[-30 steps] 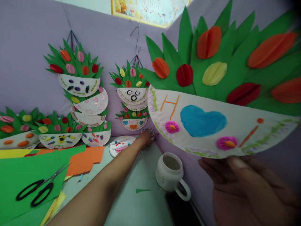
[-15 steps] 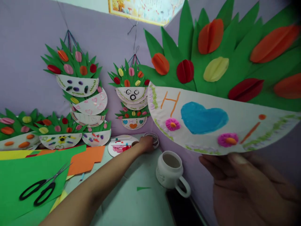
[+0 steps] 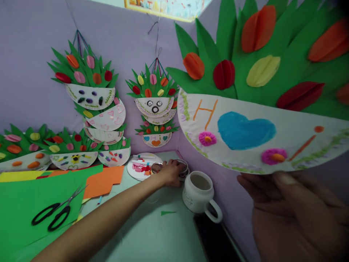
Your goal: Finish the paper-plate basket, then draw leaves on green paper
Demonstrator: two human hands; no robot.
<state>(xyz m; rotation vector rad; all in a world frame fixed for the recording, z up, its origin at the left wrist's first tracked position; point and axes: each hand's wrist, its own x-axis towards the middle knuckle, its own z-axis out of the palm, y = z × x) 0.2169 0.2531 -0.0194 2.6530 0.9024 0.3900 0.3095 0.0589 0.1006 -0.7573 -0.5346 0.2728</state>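
Note:
My right hand (image 3: 297,214) pinches the lower edge of a white half-plate (image 3: 245,134) marked "H", a blue heart and "i", with green paper leaves and paper tulips above it. Stretched across the table, my left hand (image 3: 173,174) has its fingers bent down on a clear roll (image 3: 184,168) against the wall. Another round ring (image 3: 156,167) is beside that hand. Just left of it lies a white plate (image 3: 133,168) with markers and pink and red paper pieces. What the left fingertips hold is hard to make out.
A white mug (image 3: 198,193) stands right of the left hand, near a dark flat object (image 3: 215,240). Black scissors (image 3: 58,211) lie on green paper (image 3: 16,207), beside orange paper (image 3: 105,180). Flower plates (image 3: 91,96) hang on the purple wall.
The view has shifted a little. My left hand's fingers have spread further over the roll, and a second ring now shows beside it. The held half-plate sits slightly further right and higher.

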